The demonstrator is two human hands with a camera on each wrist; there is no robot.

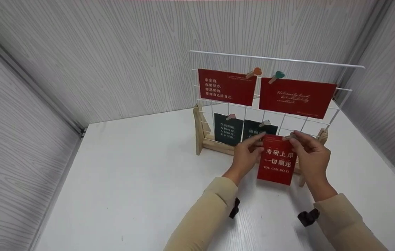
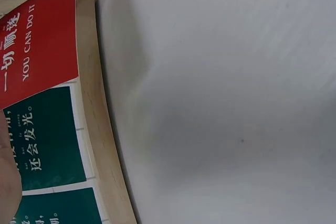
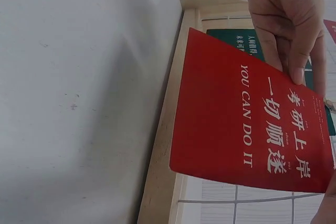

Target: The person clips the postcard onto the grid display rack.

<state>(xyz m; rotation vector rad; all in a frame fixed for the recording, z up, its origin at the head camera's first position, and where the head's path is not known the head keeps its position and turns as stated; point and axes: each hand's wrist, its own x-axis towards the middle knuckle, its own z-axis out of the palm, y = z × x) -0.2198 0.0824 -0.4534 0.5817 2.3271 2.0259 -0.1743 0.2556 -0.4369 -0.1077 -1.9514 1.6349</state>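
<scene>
A red card (image 1: 276,164) with white lettering, "YOU CAN DO IT" at its bottom, hangs upright between both hands in front of a white wire grid (image 1: 284,125). My left hand (image 1: 245,155) pinches its left edge near the top, thumb in front and fingers behind, as the right wrist view shows. At the top right corner, my right hand (image 1: 314,157) pinches a small wooden clip (image 1: 288,137); whether it bites the grid is hidden by the fingers. Partly behind the red card is a dark green card (image 1: 258,128), held by a pale clip (image 1: 265,123).
Higher on the grid hang two red cards, a left one (image 1: 227,87) with an orange heart clip (image 1: 254,72) and a right one (image 1: 296,97) with a green heart clip (image 1: 277,76). Another green card (image 1: 228,129) has a pink clip (image 1: 231,116). A wooden stand (image 1: 198,136) holds the grid.
</scene>
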